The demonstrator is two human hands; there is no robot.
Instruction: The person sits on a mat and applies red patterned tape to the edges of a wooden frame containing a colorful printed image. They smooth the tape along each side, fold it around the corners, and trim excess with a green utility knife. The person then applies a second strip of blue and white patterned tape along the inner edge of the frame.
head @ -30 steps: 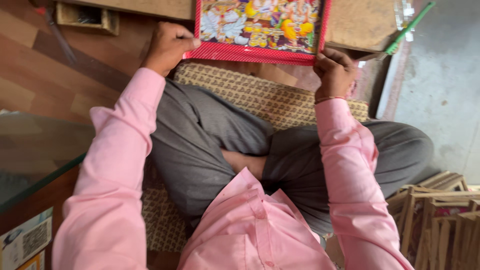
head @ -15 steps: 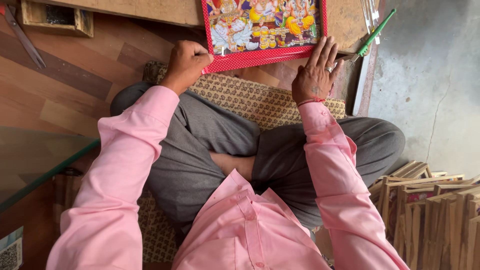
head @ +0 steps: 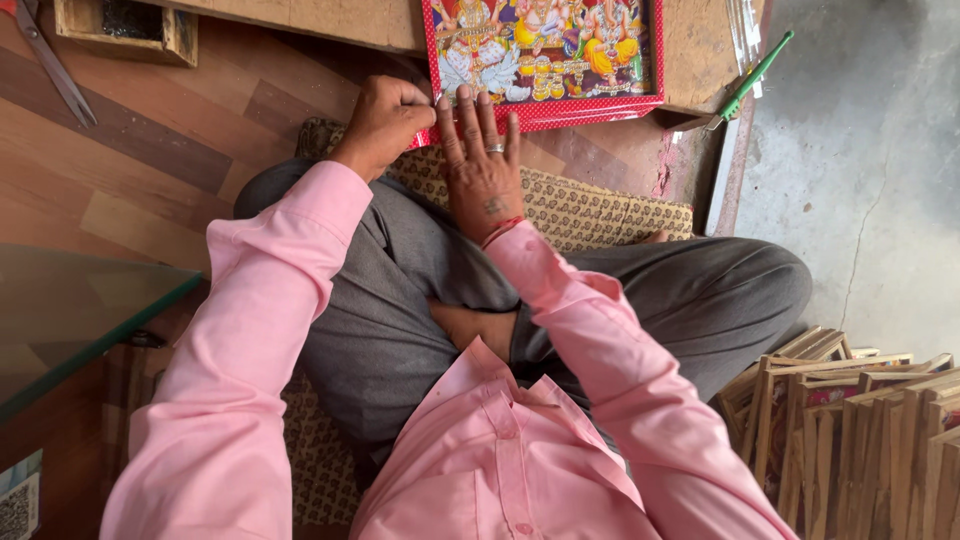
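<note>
A framed picture [head: 552, 52] with a red dotted border and bright figures lies on a wooden board [head: 692, 48] in front of my crossed legs. At its lower left corner my left hand [head: 385, 112] has its fingers curled shut on the frame's edge. My right hand [head: 482, 165] lies flat beside it, fingers spread, with the fingertips resting on the picture's bottom border. It wears a ring and a red thread at the wrist and holds nothing.
A green-handled tool [head: 752, 78] lies right of the picture. Scissors [head: 52, 62] and a small wooden box [head: 125, 25] sit at the far left. A glass sheet [head: 70, 320] is at my left, stacked wooden frames [head: 860, 420] at my right, a patterned mat [head: 590, 205] under me.
My right hand has slid from the picture's right side along its bottom edge to beside my left hand. My left hand stays at the lower left corner.
</note>
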